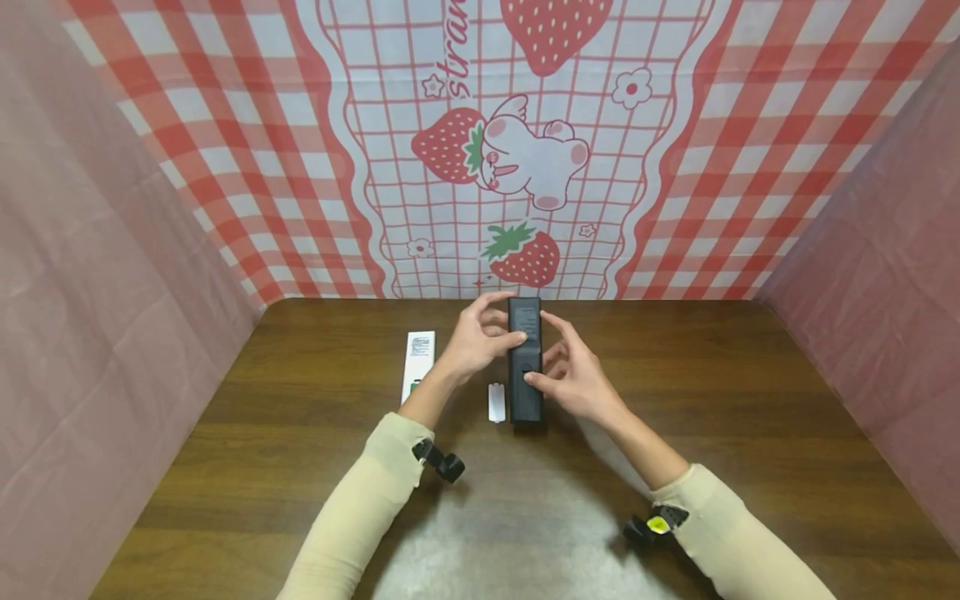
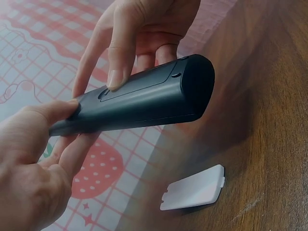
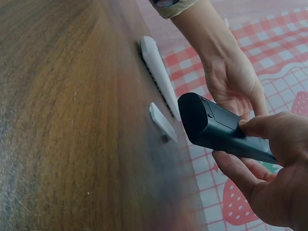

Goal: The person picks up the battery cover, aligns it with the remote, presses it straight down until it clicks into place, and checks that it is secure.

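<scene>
Black remote [image 1: 528, 357] held in both hands, its battery cover [image 2: 144, 84] in place.

The black remote is held above the worktop [image 1: 712, 400], back uppermost. Its far part is gripped by the curled fingers of the left hand [image 1: 474, 340], and its right side by the bent fingers of the right hand [image 1: 576, 375], whose thumb is pressed beside the catch [image 2: 102, 95]. By the battery cover, what is inside is hidden. Just left of the black remote, a loose white cover [image 1: 497, 402] is laid on the worktop. Farther left of the black remote, a white remote [image 1: 420, 354] is placed; a bit of green is seen on it, but its compartment is mostly hidden by the left forearm [image 1: 429, 398], so its contents cannot be told.
</scene>
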`<action>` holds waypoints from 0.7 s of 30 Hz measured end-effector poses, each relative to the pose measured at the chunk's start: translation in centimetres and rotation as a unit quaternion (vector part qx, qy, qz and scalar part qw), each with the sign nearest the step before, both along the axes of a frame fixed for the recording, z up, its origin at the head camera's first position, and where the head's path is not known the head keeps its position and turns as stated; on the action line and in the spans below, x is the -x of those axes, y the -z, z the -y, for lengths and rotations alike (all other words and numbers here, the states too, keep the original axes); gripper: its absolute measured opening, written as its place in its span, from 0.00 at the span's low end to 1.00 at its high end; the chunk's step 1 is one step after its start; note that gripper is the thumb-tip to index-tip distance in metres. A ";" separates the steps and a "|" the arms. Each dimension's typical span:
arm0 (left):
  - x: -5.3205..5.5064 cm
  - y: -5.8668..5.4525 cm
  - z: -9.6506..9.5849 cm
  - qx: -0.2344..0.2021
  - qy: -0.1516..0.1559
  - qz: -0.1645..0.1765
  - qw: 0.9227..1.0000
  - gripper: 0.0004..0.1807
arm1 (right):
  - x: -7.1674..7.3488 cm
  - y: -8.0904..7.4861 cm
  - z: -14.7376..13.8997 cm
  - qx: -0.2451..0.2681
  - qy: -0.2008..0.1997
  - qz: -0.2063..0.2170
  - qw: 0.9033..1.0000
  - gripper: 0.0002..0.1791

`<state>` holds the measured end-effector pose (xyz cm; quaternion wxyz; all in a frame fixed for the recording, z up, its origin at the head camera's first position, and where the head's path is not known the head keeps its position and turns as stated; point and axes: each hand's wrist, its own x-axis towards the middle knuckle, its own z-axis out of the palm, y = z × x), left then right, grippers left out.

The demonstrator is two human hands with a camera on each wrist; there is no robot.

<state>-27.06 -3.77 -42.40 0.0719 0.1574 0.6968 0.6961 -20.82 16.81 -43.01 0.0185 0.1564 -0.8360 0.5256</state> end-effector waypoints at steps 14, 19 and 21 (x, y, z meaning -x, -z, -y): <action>0.0 0.1 -0.1 0.004 0.001 0.010 1.000 0.42 | 0.1 0.2 -0.2 0.019 -0.008 0.014 1.000 0.54; -0.1 0.2 -0.2 0.005 0.005 0.012 1.000 0.41 | 0.0 0.2 -0.2 0.028 -0.007 0.022 0.999 0.55; -0.1 0.2 -0.3 0.005 0.006 0.015 1.000 0.41 | 0.0 0.1 -0.3 0.031 -0.007 0.026 0.999 0.55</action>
